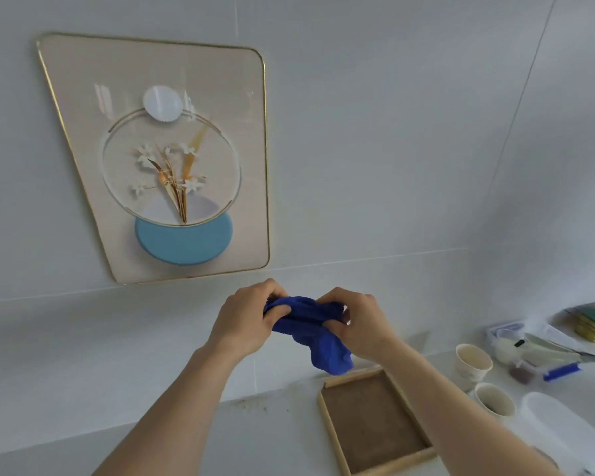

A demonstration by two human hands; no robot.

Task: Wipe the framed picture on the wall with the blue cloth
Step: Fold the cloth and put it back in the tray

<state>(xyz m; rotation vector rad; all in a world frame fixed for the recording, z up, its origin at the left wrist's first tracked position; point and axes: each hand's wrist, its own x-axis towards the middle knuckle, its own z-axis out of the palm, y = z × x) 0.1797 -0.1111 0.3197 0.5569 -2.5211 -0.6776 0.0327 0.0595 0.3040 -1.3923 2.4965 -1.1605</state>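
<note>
My 2 hands, left hand (246, 319) and right hand (359, 321), grip the bunched blue cloth (311, 329) just below the framed picture (83, 97). Judged soft, light, limp; the glazed picture looks fragile, so wipe gently.

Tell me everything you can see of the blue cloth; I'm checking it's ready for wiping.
The blue cloth is a deep royal blue, soft and looks like terry or microfibre. It is bunched up, not spread flat, held in the air between the left hand and right hand, whose fingers pinch its upper folds. A loose end hangs down above the wooden tray without touching it. It sits below the framed picture, clear of it.
</note>
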